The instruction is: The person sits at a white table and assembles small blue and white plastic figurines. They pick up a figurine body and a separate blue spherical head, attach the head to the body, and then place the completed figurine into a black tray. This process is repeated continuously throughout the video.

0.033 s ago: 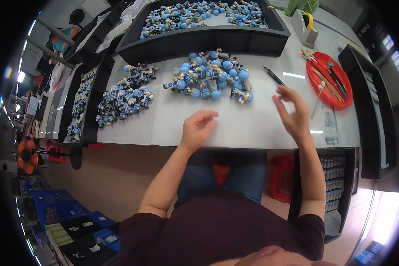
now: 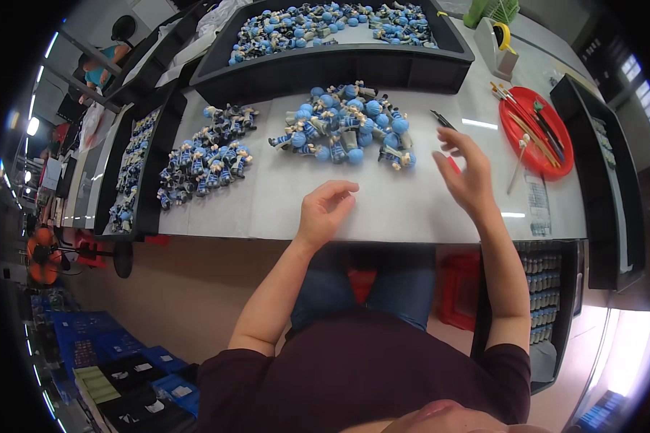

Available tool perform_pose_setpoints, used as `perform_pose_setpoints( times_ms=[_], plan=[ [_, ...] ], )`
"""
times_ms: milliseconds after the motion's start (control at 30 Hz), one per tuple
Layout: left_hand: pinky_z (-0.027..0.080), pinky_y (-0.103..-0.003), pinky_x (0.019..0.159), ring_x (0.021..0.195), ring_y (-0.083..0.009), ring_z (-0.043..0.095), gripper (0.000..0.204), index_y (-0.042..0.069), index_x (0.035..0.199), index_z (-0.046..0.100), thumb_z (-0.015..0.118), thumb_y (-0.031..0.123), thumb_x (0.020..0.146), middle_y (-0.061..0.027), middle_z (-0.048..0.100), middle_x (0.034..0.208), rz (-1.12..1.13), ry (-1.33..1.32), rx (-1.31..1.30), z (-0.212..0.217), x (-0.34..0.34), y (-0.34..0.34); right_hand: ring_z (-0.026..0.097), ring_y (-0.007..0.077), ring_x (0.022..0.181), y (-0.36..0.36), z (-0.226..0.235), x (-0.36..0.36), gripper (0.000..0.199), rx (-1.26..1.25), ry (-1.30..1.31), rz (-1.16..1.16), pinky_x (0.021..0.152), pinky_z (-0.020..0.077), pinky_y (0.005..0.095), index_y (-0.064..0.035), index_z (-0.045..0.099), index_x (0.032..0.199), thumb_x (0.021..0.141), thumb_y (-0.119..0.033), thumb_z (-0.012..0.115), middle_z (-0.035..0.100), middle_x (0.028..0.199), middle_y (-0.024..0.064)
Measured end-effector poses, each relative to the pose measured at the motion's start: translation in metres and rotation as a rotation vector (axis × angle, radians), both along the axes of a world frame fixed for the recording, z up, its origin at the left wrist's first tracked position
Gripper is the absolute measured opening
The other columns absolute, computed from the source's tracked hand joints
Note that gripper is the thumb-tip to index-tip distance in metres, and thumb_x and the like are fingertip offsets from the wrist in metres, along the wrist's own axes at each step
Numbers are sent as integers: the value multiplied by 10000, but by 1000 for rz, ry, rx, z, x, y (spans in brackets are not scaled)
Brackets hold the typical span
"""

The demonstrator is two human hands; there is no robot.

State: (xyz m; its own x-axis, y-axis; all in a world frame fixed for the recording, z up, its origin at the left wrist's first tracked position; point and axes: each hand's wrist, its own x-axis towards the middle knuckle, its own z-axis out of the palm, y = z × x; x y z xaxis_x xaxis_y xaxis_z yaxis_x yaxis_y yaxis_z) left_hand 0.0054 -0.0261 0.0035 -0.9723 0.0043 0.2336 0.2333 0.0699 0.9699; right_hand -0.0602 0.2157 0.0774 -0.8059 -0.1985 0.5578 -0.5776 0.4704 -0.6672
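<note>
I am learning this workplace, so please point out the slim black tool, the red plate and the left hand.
Slim black tool [image 2: 443, 119]: head view, middle of visible shaft.
Red plate [image 2: 538, 160]: head view, bare lower part.
Left hand [image 2: 323, 214]: head view, middle of hand.

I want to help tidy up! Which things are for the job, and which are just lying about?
Probably for the job:
dolls, piled beyond the left hand
big tray, holding more dolls
black tool, near the right hand

Probably just lying about:
tape dispenser
orange fan
</note>
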Motion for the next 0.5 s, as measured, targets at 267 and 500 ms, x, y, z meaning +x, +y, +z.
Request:
perform_pose_setpoints(
  times_ms=[267,500],
  plan=[
    [444,-254,782,879,-127,549,192,-24,986,588,508,-33,812,-79,589,982,-91,-140,292,-2,-5,-13,563,182,835,-59,-20,-48,365,135,-51,-109,744,442,278,-16,536,1085,742,-75,642,592,905,94],
    [430,-256,795,887,-136,558,288,-16,1102,541,482,170,890,-75,583,1042,-140,-285,574,12,-11,-20,547,93,853,-90,-18,23,330,-686,-801,447,723,430,197,8,476,1169,865,-114,522,553,1016,56]
  ],
)
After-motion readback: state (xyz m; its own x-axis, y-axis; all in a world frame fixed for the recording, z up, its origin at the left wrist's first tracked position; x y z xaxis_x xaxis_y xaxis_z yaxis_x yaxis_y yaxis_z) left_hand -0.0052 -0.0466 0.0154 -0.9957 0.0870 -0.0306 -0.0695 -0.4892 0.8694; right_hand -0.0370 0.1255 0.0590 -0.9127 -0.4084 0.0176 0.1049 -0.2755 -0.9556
